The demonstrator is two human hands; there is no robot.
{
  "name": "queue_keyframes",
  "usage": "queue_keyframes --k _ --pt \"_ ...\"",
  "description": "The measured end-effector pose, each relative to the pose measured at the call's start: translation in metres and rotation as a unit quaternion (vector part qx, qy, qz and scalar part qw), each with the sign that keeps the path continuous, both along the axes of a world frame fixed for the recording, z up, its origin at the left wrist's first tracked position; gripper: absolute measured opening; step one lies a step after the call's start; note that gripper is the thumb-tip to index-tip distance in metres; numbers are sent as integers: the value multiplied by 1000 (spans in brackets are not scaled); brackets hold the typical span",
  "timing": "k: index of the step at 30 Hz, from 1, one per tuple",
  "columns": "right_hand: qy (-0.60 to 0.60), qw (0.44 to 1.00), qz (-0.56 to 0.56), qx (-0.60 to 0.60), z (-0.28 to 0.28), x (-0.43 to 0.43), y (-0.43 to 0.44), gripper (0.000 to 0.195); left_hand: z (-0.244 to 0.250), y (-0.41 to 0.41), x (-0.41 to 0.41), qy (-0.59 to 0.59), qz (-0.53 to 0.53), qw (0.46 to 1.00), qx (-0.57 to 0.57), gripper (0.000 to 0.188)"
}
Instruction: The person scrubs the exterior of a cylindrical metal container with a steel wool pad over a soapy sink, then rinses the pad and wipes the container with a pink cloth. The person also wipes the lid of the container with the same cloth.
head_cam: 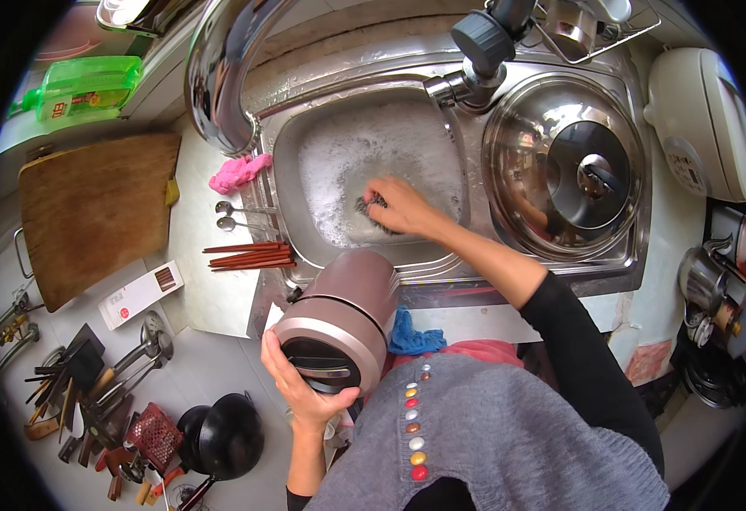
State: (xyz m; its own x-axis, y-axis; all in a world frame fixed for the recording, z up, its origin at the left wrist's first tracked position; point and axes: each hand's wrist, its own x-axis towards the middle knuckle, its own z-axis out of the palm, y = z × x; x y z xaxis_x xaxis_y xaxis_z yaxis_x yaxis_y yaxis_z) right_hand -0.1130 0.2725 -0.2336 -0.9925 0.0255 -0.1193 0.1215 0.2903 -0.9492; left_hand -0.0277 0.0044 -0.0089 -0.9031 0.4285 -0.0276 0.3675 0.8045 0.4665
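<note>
My left hand (302, 383) grips the lid end of a rose-brown metallic canister-shaped appliance (357, 281). It has a black top with a silver-trimmed handle and is tilted over the sink's front edge. My right hand (401, 207) is down in the stainless steel sink basin (291, 223), fingers closed around a dark scouring pad (367, 205), probably steel wool. Foamy grey water (341, 144) surrounds it. Left of the basin lie a pink cloth (239, 174), two metal spoons (226, 216) and several reddish-brown chopsticks (248, 255).
The curved chrome faucet (213, 76) arches at upper left. A large pan with a domed steel lid (519, 153) fills the right sink side, near a white rice cooker (695, 121). A wooden cutting board (101, 211) and green detergent bottle (92, 86) stand left. A blue cloth (414, 335) hangs at the counter's front.
</note>
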Motion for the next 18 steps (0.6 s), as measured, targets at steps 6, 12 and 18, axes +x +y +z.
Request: queue_keyframes --k 6,12,18 --pt "76 980 -17 -185 122 57 -3 26 0 11 8 16 47 999 -3 139" --pt "62 983 -46 -166 90 65 -51 23 1 24 19 7 139 990 21 135" --pt "4 991 29 132 -27 12 -42 23 -1 26 24 16 181 983 36 135"
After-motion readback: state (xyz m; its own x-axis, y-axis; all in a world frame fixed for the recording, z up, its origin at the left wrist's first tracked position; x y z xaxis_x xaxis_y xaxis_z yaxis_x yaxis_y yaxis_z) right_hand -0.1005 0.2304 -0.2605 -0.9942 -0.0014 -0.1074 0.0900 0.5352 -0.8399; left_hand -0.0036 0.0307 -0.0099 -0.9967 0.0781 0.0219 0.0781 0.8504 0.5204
